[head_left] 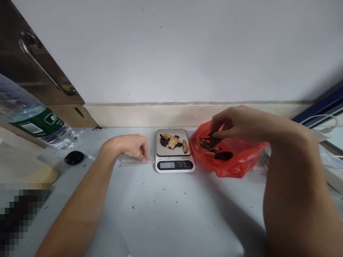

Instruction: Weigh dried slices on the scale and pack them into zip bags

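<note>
A white digital kitchen scale [175,169] stands on the table by the wall, its display lit. Brown and dark dried pieces [173,142], perhaps dried mushroom or herb slices, lie on its metal plate. Left of the scale, my left hand [134,147] is closed, fingertips pinching the edge of a clear plastic zip bag [134,162] that lies flat. My right hand [227,123] reaches over an open red plastic bag [235,171] right of the scale. Its fingers pinch a dark dried slice [207,143]; more dark slices [224,155] lie inside the bag.
A large water bottle [34,119] with a green label stands at the left, beside a black oval object [74,157]. Dark crumbs are scattered on the pale table [160,214]. Clear bags and a white cable [325,117] are at the right. A wall [187,53] closes the back.
</note>
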`<move>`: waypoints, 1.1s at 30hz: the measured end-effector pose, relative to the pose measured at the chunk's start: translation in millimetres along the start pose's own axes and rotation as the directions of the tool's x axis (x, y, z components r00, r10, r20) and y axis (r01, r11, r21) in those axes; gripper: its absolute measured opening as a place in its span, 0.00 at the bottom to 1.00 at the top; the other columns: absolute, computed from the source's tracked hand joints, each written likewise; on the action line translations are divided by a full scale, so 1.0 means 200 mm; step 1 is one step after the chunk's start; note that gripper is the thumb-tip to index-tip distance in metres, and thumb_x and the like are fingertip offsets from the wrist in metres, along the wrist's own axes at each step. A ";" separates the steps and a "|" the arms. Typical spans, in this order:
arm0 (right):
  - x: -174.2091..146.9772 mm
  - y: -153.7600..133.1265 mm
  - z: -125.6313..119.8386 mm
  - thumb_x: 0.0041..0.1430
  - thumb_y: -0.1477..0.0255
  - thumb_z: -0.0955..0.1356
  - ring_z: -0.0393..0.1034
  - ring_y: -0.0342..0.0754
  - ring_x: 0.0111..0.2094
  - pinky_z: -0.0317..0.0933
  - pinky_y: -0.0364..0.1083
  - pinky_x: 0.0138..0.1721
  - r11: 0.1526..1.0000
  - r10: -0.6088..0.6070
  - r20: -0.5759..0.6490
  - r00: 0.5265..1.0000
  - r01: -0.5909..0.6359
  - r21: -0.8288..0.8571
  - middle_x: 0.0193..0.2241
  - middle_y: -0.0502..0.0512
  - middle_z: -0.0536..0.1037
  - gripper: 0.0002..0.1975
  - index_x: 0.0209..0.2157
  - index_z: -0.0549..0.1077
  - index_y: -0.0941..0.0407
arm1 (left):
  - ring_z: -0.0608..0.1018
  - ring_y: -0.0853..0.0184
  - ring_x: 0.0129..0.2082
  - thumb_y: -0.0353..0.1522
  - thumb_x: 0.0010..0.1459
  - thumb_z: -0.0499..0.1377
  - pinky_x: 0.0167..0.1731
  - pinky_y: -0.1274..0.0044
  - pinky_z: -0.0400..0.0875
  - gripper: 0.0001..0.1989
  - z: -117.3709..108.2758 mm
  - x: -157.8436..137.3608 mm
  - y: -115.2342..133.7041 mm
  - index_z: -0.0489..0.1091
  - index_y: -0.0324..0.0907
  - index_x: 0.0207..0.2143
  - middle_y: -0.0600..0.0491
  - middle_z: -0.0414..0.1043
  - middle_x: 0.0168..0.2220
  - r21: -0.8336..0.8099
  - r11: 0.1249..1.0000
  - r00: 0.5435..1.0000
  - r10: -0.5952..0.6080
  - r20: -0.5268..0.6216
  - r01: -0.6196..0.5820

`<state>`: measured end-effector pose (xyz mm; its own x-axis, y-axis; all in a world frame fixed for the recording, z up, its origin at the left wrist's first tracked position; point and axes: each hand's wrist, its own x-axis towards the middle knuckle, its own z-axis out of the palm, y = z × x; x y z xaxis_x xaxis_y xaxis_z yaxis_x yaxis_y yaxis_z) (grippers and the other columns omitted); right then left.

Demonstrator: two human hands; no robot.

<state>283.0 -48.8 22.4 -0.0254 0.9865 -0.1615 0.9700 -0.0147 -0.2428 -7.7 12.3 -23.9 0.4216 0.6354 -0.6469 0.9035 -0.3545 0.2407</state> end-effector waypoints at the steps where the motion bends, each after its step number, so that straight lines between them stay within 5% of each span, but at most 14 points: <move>1: -0.01 -0.03 -0.01 0.50 0.79 0.70 0.73 0.47 0.24 0.61 0.45 0.24 1.000 0.012 0.008 1.000 -0.012 0.002 0.26 0.49 0.83 0.09 0.29 0.82 0.51 | 0.83 0.60 0.41 0.29 0.51 0.61 0.36 0.76 0.71 0.08 -0.01 -0.01 -0.01 0.80 0.41 0.34 0.50 0.85 0.38 -0.012 1.000 1.000 0.004 -0.004 -0.004; 10: 0.10 -0.16 0.09 0.55 0.78 0.71 0.78 0.46 0.30 0.66 0.43 0.31 0.976 -0.147 -0.133 0.980 0.166 0.142 0.32 0.51 0.85 0.12 0.40 0.83 0.54 | 0.84 0.55 0.42 0.34 0.47 0.61 0.36 0.73 0.75 0.16 -0.05 -0.05 -0.12 0.78 0.42 0.40 0.47 0.84 0.38 -0.137 0.989 0.989 0.044 -0.139 -0.063; 21: 0.18 -0.19 0.17 0.59 0.79 0.72 0.76 0.43 0.29 0.64 0.40 0.29 0.964 -0.124 -0.056 0.991 0.134 0.230 0.32 0.52 0.84 0.05 0.36 0.80 0.57 | 0.83 0.59 0.33 0.39 0.46 0.61 0.32 0.74 0.74 0.10 -0.09 -0.11 -0.09 0.73 0.44 0.31 0.51 0.81 0.29 -0.164 0.961 0.922 0.154 -0.354 -0.224; 33: 0.23 -0.22 0.27 0.63 0.82 0.69 0.79 0.43 0.25 0.65 0.39 0.25 0.902 -0.147 0.056 0.988 0.111 0.417 0.32 0.55 0.85 0.06 0.35 0.77 0.58 | 0.84 0.59 0.35 0.36 0.49 0.60 0.31 0.74 0.74 0.10 -0.06 -0.08 -0.10 0.74 0.44 0.35 0.51 0.82 0.31 -0.116 0.978 0.945 0.131 -0.299 -0.173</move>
<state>225.3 -11.0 -25.7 -0.1815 0.9672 -0.1778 0.7716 0.0279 -0.6355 -30.9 17.7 -9.6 0.5400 0.7592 -0.3633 0.8199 -0.3771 0.4308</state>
